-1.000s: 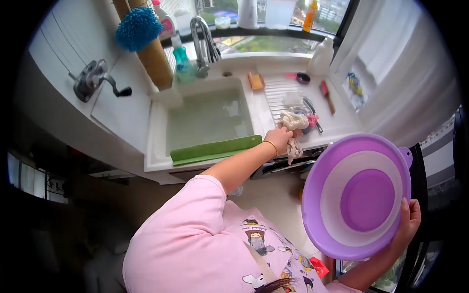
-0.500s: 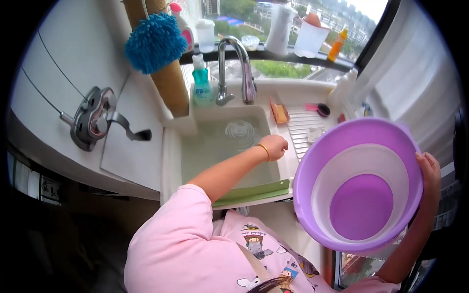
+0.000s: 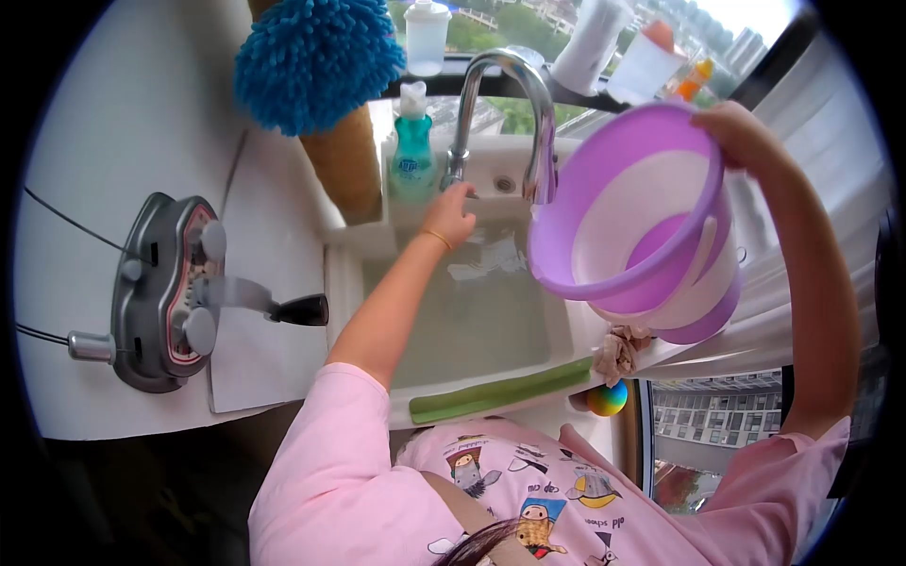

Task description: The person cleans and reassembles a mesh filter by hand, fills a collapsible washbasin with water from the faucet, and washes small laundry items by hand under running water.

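My right hand (image 3: 738,138) grips the far rim of a purple and white bucket (image 3: 651,212). The bucket is raised over the right side of the sink, tilted with its mouth toward the faucet (image 3: 541,113), its rim near the spout. No stream of water shows at the spout. My left hand (image 3: 453,217) reaches across the sink, fingers closed at the faucet handle (image 3: 455,168); the exact finger contact is partly hidden. Below my left wrist, the white sink (image 3: 557,330) holds standing water. A teal soap bottle (image 3: 412,156) stands just behind that hand.
A green strip (image 3: 500,391) lines the sink's front edge. A crumpled cloth (image 3: 618,354) and a rainbow ball (image 3: 607,398) are at the right front. Containers (image 3: 427,38) line the windowsill. At left are a blue fluffy duster (image 3: 319,66) and a grey wall-mounted crank (image 3: 170,292).
My right hand has lifted the bucket up and tilted it toward the faucet. My left hand has moved from the sink's right side to the faucet handle. The view has shifted.
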`<state>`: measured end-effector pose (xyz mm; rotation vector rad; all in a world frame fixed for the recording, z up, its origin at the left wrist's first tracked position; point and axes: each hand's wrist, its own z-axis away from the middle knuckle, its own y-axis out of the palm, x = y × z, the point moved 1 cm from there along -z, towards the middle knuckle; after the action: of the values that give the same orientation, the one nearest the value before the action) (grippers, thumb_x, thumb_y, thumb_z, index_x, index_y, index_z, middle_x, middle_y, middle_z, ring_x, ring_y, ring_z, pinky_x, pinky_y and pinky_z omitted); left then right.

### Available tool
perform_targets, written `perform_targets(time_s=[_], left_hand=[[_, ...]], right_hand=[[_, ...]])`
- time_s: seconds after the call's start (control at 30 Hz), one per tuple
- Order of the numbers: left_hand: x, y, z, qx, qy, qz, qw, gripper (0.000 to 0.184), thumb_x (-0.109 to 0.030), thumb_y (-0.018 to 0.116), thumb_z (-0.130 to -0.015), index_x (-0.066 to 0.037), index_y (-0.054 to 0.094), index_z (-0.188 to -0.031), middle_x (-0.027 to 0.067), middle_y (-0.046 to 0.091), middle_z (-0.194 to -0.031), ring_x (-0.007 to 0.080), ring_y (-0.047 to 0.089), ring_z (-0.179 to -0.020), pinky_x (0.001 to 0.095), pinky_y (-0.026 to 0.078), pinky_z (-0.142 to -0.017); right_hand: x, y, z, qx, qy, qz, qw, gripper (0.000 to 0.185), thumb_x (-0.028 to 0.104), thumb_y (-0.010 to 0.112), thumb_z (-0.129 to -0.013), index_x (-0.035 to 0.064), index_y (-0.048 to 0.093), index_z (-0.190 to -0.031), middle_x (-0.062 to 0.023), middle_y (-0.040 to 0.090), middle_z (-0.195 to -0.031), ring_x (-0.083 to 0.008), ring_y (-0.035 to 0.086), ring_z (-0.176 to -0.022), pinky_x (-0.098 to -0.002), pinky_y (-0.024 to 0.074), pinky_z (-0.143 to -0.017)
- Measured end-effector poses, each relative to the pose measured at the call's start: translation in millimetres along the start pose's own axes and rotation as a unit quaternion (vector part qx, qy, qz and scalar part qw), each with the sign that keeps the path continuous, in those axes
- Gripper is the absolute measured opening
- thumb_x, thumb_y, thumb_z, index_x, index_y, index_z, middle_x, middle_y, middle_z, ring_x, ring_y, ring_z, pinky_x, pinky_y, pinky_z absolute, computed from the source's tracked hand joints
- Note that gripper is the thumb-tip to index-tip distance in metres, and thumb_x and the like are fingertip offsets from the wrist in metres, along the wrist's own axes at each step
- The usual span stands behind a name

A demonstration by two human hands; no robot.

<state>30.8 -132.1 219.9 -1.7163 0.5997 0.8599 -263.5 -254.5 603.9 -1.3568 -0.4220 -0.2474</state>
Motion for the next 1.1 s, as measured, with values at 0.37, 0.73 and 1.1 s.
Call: perform_targets(time_s=[0.37,0.73,1.1], left_hand=[[-46.2,-32.7,76.0,0.041,-0.26,0.591,0.762,0.043,-0.036,0.049,-0.103,-0.002,0.059,-0.129,0.0081,0.065,-0.12,0.0149,0.063,-0.104,0.0305,0.05,-0.089],[-89.6,-84.7,116.5,-0.042,-0.224,0.69,0.687,0.041,-0.02,0.063,-0.094,-0.004,0.057,-0.13,0.0057,0.065,-0.105,0.015,0.065,-0.09,0.0285,0.055,-0.078],[-123.9,-108.0,147.8,-0.075,-0.257,0.625,0.733,0.031,-0.006,0.073,-0.085,-0.004,0.064,-0.115,0.0,0.064,-0.098,0.0103,0.061,-0.086,0.0259,0.052,-0.077]], right_hand=[[-1.6,45.6,-27.9,0.12,-0.006,-0.162,0.979,0.036,0.033,0.066,-0.087,0.002,0.065,-0.105,-0.0042,0.069,-0.079,-0.0099,0.067,-0.061,-0.024,0.0571,-0.055],[-44.9,96.5,-22.5,0.137,-0.047,-0.003,0.99,0.043,0.041,0.052,-0.101,0.0022,0.065,-0.115,-0.0086,0.07,-0.102,-0.0155,0.065,-0.095,-0.0316,0.0498,-0.086],[-18.9,210.1,2.1,0.223,0.073,-0.289,0.928,0.022,0.015,0.052,-0.1,-0.0025,0.058,-0.113,-0.0137,0.065,-0.105,-0.0259,0.068,-0.093,-0.0374,0.0582,-0.082]])
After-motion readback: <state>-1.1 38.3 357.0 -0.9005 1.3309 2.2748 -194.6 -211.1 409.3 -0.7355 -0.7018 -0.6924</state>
